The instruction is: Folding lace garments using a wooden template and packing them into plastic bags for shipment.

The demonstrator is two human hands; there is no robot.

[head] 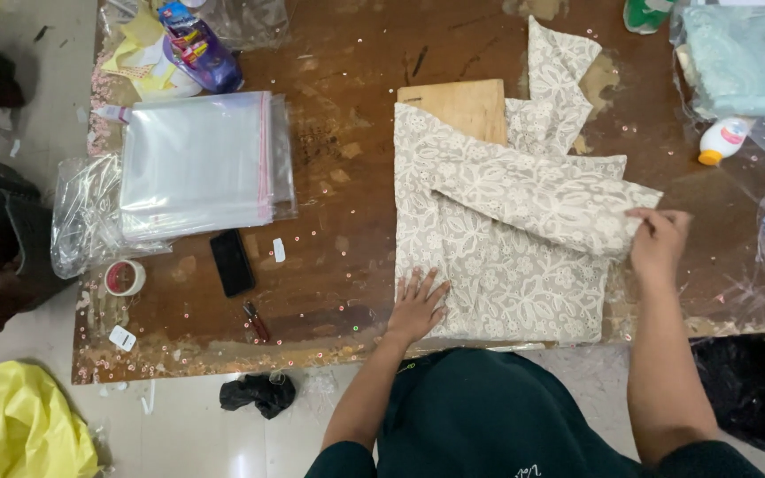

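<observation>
Two hands on cream lace garment (498, 265). Left hand (418, 305) spread flat, pressing near-left corner. Right hand (659, 241) pinches folded sleeve's end at right edge. Garment lies on brown table (347, 212), long axis running away from person; sleeve band slants across. Wooden board (462, 106) underneath, far end.

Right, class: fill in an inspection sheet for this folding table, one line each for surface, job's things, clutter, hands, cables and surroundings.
Surface: worn brown table, scuffed, dotted with small sequins.
Job's things: cream lace cloth partly folded over a wooden board.
Clutter: stack of clear bags, black phone, tape roll, white bottle with orange cap, bagged pale blue cloth.
Hands: left hand flat on the cloth's lower edge; right hand pinching its folded right end.
Cables: nothing seen.
Surroundings: yellow bag and dark rag on the floor.
</observation>
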